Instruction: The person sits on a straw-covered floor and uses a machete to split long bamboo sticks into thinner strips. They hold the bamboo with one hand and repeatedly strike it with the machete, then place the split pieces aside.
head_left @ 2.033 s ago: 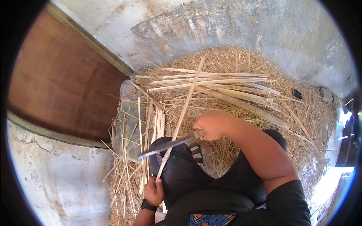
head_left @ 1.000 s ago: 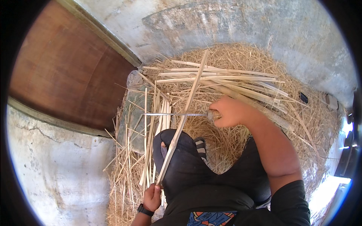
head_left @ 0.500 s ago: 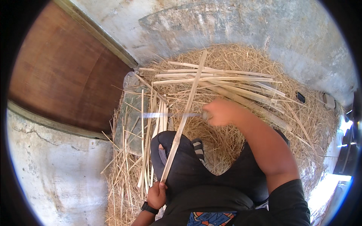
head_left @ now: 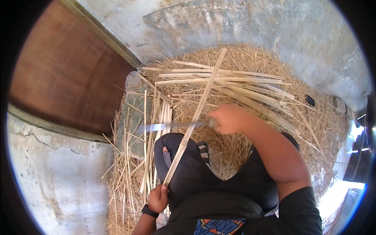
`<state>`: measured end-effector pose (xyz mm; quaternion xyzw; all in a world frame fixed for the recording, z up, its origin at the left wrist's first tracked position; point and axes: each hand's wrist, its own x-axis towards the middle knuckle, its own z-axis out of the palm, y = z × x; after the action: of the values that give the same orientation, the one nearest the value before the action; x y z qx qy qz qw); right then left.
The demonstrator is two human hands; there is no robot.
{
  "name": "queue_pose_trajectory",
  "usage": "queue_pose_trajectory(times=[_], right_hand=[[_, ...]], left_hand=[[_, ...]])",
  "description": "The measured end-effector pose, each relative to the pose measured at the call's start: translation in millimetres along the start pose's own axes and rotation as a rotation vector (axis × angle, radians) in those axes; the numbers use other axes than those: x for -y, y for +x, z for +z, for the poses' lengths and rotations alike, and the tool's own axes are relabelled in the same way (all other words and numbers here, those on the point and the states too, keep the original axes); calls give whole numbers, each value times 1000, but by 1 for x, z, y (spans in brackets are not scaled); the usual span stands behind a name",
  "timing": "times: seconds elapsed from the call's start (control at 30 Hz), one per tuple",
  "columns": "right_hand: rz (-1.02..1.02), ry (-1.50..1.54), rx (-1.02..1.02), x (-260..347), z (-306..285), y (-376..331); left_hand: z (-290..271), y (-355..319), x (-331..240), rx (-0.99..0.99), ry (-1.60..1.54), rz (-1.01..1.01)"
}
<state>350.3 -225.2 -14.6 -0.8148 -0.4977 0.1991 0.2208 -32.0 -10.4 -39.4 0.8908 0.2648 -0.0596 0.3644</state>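
Slanting forward and right — long bamboo strip [head_left: 200,107]

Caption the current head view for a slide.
Left hand holds a strip over the left knee; right hand grips a blurred knife, seen crossing the strip.

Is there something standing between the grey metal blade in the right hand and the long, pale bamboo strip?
Nothing visible does: the blurred grey metal blade and the long, pale bamboo strip cross in view; contact cannot be told.
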Motion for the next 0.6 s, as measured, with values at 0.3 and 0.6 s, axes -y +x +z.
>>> queue_pose_trajectory(times=[0.3, 0.6], right_hand=[[194, 165, -244, -52, -20, 6], [-15, -99, -63, -2, -1, 14]], left_hand=[[12, 3, -6, -135, 51, 47], [-16, 12, 30, 227, -356, -152]])
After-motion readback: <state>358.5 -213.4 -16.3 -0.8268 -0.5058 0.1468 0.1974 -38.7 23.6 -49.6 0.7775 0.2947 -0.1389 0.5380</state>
